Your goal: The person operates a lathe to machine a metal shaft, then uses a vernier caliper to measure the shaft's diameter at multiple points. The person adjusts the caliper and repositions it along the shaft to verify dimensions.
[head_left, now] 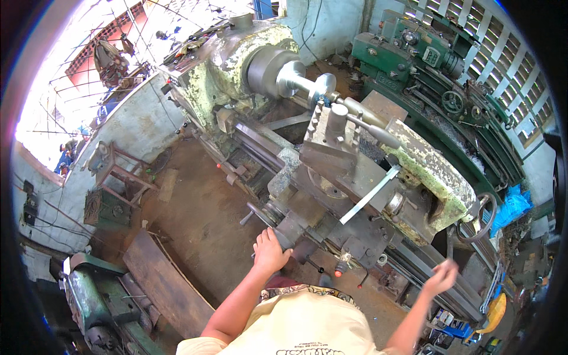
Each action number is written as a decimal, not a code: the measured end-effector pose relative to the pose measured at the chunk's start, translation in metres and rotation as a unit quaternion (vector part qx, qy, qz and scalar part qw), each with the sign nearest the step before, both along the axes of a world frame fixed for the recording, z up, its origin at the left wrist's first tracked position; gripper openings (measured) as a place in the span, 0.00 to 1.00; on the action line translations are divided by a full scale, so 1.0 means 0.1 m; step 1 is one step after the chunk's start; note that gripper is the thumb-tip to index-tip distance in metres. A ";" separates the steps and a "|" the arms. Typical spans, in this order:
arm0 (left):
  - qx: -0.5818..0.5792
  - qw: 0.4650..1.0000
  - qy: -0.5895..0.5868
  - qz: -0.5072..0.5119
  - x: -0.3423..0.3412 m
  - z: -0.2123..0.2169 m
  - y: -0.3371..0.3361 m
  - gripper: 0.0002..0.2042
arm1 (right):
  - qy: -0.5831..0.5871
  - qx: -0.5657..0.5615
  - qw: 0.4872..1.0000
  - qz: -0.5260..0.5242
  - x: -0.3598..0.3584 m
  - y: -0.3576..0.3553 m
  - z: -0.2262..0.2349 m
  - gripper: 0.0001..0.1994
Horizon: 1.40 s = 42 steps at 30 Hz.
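A dark metal handle (288,236) on the lathe (331,171) front is gripped by the left hand (270,251), fingers closed around it, presumably for steady cranking. At 3 o'clock, the right hand (441,278) is held free, loosely open and blurred. At 12 o'clock, a polished steel shaft (302,80) is clamped in the round chuck (265,70).

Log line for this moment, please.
left hand: gripping lathe carriage handwheel | right hand: free, blurred | workpiece: in chuck
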State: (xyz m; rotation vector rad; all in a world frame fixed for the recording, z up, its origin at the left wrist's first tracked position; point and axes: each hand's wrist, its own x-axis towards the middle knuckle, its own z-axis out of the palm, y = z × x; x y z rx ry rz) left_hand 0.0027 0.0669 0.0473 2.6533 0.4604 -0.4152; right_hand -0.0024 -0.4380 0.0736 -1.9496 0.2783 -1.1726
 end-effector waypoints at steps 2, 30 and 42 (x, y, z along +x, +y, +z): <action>-0.068 0.997 0.031 -0.003 0.12 -0.02 0.27 0.52 | 0.133 0.091 0.987 -0.027 -0.68 0.71 -0.58 0.06; -0.597 0.763 0.248 0.011 0.62 -0.79 1.07 0.38 | 0.671 -0.065 0.598 0.433 0.00 2.66 -3.04 0.35; -0.450 0.869 0.201 0.036 0.62 -0.46 0.89 0.39 | 0.671 -0.061 0.603 0.427 -0.06 2.59 -3.72 0.34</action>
